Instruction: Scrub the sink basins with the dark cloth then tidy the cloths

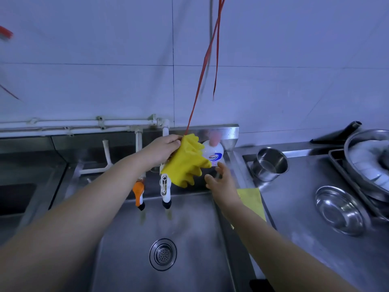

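Note:
My left hand point(163, 147) grips the top of a yellow rubber glove point(186, 160) that hangs on a red string point(202, 74) above the back of the steel sink basin point(130, 249). Just right of and below the glove, my right hand point(221, 180) is open with its fingers spread, apart from the glove. A flat yellow cloth point(253, 202) lies on the rim to the right of the basin, partly under my right forearm. No dark cloth shows in this view.
Two taps, one with an orange handle point(139, 191) and one white point(165, 191), hang over the basin's back edge. A soap bottle point(214, 152) stands behind the glove. On the right counter are a steel cup point(270, 164), a steel bowl point(341, 210) and stacked dishes point(370, 163). A second basin point(19, 199) lies at the left.

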